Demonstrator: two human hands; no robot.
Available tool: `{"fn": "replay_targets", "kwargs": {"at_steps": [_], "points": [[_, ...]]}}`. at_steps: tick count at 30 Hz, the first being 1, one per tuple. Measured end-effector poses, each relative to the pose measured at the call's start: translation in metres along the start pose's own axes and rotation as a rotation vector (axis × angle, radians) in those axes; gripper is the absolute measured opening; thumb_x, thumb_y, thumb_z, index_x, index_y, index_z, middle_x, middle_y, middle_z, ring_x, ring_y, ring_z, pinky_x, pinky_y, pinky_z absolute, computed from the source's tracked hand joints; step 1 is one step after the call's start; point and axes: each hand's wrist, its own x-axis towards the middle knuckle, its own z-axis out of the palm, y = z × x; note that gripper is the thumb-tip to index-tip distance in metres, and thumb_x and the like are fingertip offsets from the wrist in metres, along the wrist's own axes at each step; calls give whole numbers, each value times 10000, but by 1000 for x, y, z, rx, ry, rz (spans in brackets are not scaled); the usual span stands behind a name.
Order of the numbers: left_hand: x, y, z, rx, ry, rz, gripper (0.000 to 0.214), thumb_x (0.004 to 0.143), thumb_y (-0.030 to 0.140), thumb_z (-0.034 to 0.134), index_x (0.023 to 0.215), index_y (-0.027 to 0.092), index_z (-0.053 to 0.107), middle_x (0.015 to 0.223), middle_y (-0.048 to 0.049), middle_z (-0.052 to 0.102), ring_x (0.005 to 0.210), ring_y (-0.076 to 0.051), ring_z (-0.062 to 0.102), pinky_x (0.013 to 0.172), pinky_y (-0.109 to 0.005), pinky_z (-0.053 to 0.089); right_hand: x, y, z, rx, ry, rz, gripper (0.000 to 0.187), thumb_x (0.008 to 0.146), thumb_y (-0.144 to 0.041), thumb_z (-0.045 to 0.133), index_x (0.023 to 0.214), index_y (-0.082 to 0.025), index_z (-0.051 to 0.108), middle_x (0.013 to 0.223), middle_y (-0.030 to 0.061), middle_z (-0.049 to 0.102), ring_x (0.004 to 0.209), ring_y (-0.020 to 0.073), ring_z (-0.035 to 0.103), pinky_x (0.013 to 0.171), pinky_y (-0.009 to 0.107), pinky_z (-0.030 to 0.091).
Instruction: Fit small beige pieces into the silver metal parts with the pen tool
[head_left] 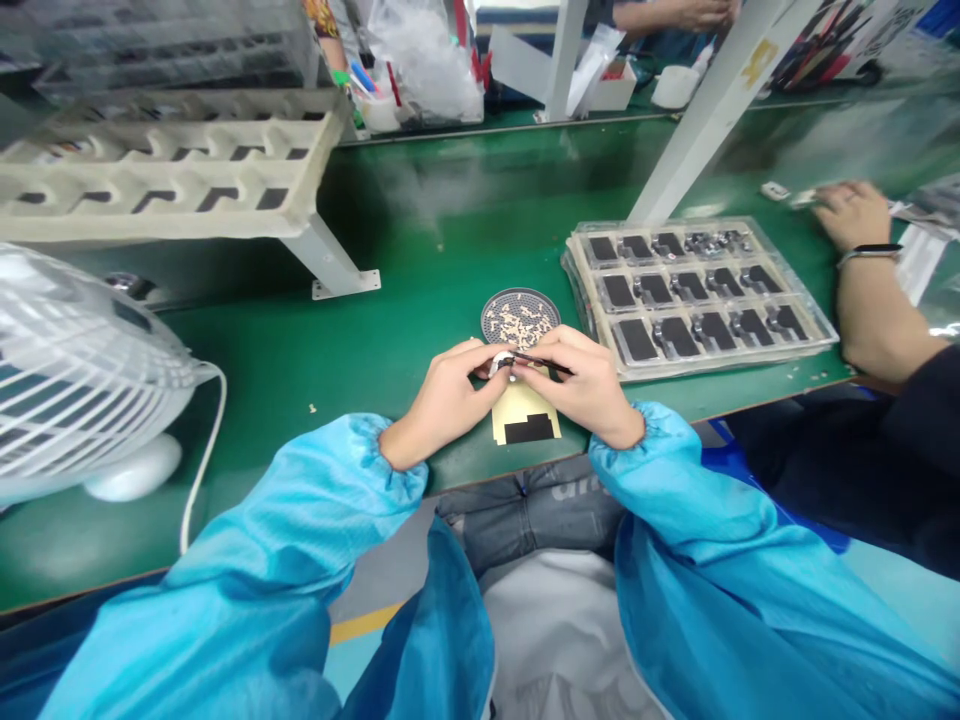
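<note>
My left hand is closed around a small white-and-black part. Closed on a thin black tool that looks like tweezers, my right hand brings its tip up against that part. Just beyond both hands lies a round dark dish with many tiny pale pieces scattered in it. Beneath the hands, a yellow sheet with black strips on it rests on the green table. My fingers partly hide the small part.
On the right stands a clear compartment tray of black and silver parts. A co-worker's hand rests beyond it. At left are a white fan with its cord and a raised moulded tray. A slanted white post rises behind.
</note>
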Motion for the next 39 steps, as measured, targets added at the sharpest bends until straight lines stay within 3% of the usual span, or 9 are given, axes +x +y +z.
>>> {"fn": "replay_targets", "kwargs": {"at_steps": [7, 15, 20, 25, 28, 31, 33, 35, 39], "points": [[3, -4, -4, 36, 2, -13, 160, 948, 186, 639, 1018, 197, 782, 775, -3, 623, 725, -148, 559, 673, -275, 442, 17, 1, -2, -40, -182, 46, 51, 977, -247, 710, 993, -200, 701, 953, 51, 670, 895, 198, 649, 806, 346, 543], [20, -44, -21, 22, 176, -216, 303, 928, 239, 671, 1228, 201, 687, 953, -27, 744, 730, -142, 619, 677, -270, 472, 50, 5, 2, -428, -243, 301, 179, 1008, -140, 541, 1069, -159, 708, 1064, 121, 657, 954, 259, 673, 873, 390, 537], [37, -72, -35, 86, 257, -254, 291, 920, 237, 671, 1208, 197, 656, 907, -19, 721, 739, -145, 629, 693, -266, 465, 33, 3, 1, -241, -126, 218, 186, 1013, -222, 590, 1124, -169, 730, 1048, 110, 696, 980, 263, 684, 902, 416, 558], [89, -91, -46, 168, 271, -369, 334, 960, 223, 623, 1276, 124, 668, 928, -84, 752, 859, -207, 698, 842, -334, 530, 16, 5, 2, -102, -29, 202, 133, 988, -307, 674, 951, -192, 730, 897, 56, 700, 836, 222, 671, 760, 370, 540], [104, -82, -47, 238, 336, -394, 505, 933, 316, 710, 1367, 71, 625, 1263, -234, 711, 1186, -316, 671, 1037, -449, 495, 12, 3, 1, -42, 22, 192, 126, 990, -306, 683, 957, -195, 735, 913, 60, 713, 840, 221, 680, 752, 369, 536], [94, -43, -53, 232, 224, -245, 495, 939, 400, 709, 1342, 114, 672, 1409, -209, 660, 1248, -309, 651, 1079, -444, 486, 3, -5, -7, 53, 39, 140, 86, 1003, -235, 658, 1014, -208, 739, 984, 74, 725, 904, 224, 692, 796, 377, 548], [86, -9, -73, 158, 71, -132, 360, 987, 468, 626, 1137, 177, 778, 1170, -110, 779, 1011, -241, 726, 922, -374, 556, -7, -8, -14, 97, -1, 74, 111, 993, -169, 646, 1042, -219, 733, 1023, 84, 718, 958, 237, 694, 832, 393, 555], [91, 15, -112, 181, 86, -128, 412, 1012, 503, 564, 943, 171, 798, 873, -70, 787, 787, -211, 711, 773, -349, 558, -17, -7, -19, 132, -40, 10, 182, 972, -112, 644, 1084, -233, 723, 1049, 92, 710, 994, 253, 694, 841, 412, 568], [137, 10, -219, 458, 461, -251, 247, 899, 342, 701, 831, 113, 765, 741, -80, 723, 853, -246, 690, 865, -382, 533, -28, -1, -18, 156, -100, -4, 253, 947, -86, 642, 1120, -257, 711, 1051, 102, 700, 979, 277, 704, 792, 435, 597]]}}
